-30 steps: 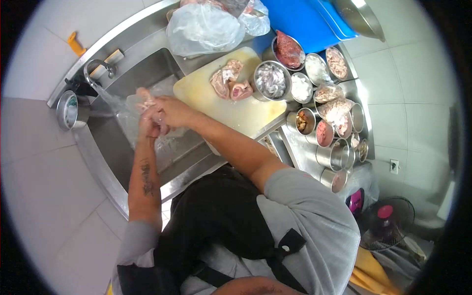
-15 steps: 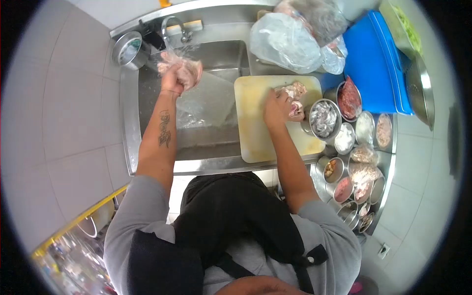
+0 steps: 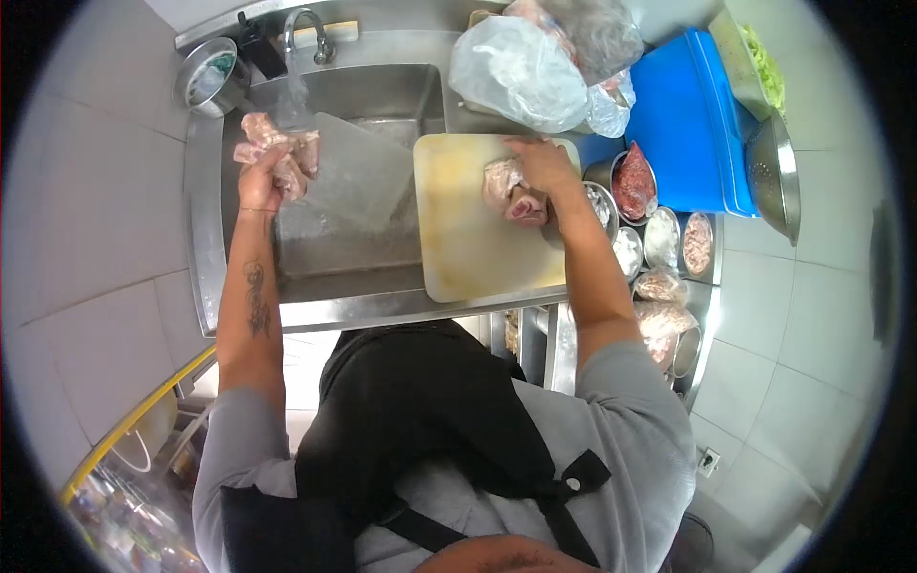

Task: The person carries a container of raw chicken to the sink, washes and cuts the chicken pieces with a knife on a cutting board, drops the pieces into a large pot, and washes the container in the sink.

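Near the left side of the steel sink [image 3: 349, 272], my left hand [image 3: 258, 181] is closed around pale pink raw chicken [image 3: 301, 153], held left of the running tap [image 3: 306, 36]. Two pieces of raw meat, a pale one with skin [image 3: 499, 186] and a darker cut one [image 3: 527, 210], lie on the yellowed white cutting board [image 3: 449, 239]. My right hand [image 3: 544, 164] is just beyond and right of them, over the board's far right part, its fingers stretched out to the left. Whether its fingertips touch the meat is unclear.
Metal containers crowd the counter to the right, one with red meat [image 3: 634, 181]. Behind the board lie filled plastic bags [image 3: 521, 72]. A blue bin [image 3: 688, 124] and a colander [image 3: 776, 177] stand far right. A metal pot [image 3: 212, 78] is at the sink's back left corner.
My left hand has moved the chicken out of the tap stream to the left. My right hand has shifted off the meat toward the board's far right edge. The camera view has turned slightly right.
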The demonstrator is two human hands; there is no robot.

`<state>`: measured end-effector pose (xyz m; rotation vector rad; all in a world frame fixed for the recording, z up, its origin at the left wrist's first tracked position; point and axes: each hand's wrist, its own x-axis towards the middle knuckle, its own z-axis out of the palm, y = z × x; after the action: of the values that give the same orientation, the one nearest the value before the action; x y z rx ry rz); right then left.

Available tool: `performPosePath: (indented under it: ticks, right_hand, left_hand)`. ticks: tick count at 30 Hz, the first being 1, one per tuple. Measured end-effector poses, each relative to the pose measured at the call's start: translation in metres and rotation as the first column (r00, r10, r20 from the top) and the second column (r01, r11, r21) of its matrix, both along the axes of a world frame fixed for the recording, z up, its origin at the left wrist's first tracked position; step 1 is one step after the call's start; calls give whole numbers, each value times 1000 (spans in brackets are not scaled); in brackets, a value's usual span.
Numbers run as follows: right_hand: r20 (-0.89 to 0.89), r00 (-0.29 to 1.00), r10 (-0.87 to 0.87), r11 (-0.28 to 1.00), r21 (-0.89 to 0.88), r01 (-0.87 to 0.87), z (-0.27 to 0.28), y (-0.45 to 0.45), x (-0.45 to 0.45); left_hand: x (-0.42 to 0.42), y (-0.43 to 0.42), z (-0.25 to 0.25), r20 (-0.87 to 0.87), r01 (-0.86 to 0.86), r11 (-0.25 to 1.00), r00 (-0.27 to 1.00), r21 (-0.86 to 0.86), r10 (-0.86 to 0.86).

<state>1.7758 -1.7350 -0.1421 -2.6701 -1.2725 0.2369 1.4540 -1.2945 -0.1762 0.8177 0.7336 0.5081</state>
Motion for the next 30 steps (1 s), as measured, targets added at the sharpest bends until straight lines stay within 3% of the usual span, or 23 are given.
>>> performPosePath:
  ticks: [1, 2, 4, 6, 8, 10, 11, 13, 14, 16, 17, 19, 20, 21, 23, 25, 27, 28, 30]
  right_hand:
    - [179, 982, 57, 996, -84, -42, -7, -6, -3]
    - [177, 982, 62, 995, -90, -46, -3, -7, -1]
    - [-20, 980, 198, 917, -349, -192, 8, 6, 21]
    - [10, 940, 341, 852, -427, -304, 0, 10, 32]
    - [-145, 904, 401, 846, -320, -426, -13, 5, 48]
    - [-315, 941, 123, 890, -384, -245, 8, 18, 36]
    - [-317, 936, 154, 885, -377, -274, 10, 13, 32]
    - [-178, 964, 197, 956, -185, -229, 4, 0, 28]
    - [-171, 965, 200, 954, -191, -231, -2, 5, 26]
    - [-405, 872, 275, 911, -181, -371, -3, -9, 41]
    - [-493, 835, 246, 902, -198, -383, 23, 3, 32]
    - [-370, 888, 275, 921, -164, -354, 18, 11, 32]
    - [-325, 912, 249, 955, -77, -288, 32, 35, 15]
    - [-295, 929, 224, 973, 20, -228, 47, 63, -10]
    - [-366, 876, 315, 943, 227, -244, 48, 127, -30]
    - [-493, 818, 296, 935, 323, -144, 25, 205, -48]
    - [-671, 636, 381, 875, 484, -13, 4, 281, -76]
    - [-670, 618, 412, 866, 499, -37, 11, 311, -94]
    - [-900, 413, 136, 963, 219, 160, 22, 364, -124]
  left_hand:
    - [-6, 3, -9, 12, 23, 1000, 1000, -22, -22]
    - [-10, 1, -11, 11, 18, 999, 1000, -28, -18]
    - [-12, -5, -7, 27, -59, 995, 998, -83, 62]
    - [-16, -5, -5, 34, -117, 988, 992, -102, 121]
    - [-21, -6, 6, 44, -143, 983, 988, -113, 148]
    - [-45, -5, 18, 46, -198, 975, 978, -105, 203]
    - [-55, -2, 15, 45, -221, 970, 973, -106, 226]
    - [-78, 4, 18, 34, -256, 964, 965, -74, 259]
    - [-92, 2, 17, 35, -261, 963, 964, -60, 263]
    - [-119, -3, 33, 1, -259, 961, 966, -94, 260]
    - [-130, -10, 46, -1, -252, 963, 967, -96, 253]
    - [-154, -13, 39, 34, -254, 963, 966, -87, 257]
    - [-167, -14, 42, 36, -179, 977, 982, -115, 184]
    - [-172, -21, 41, 38, -248, 962, 966, -114, 254]
    - [-184, -33, 35, 23, -330, 940, 943, -81, 333]
    - [-190, -41, 45, -22, -351, 934, 936, -73, 350]
    - [-195, -52, 62, -75, -359, 933, 931, -22, 356]
    - [-198, -61, 79, -104, -349, 937, 932, 8, 348]
    - [-215, -80, 97, -113, -411, 910, 903, 46, 414]
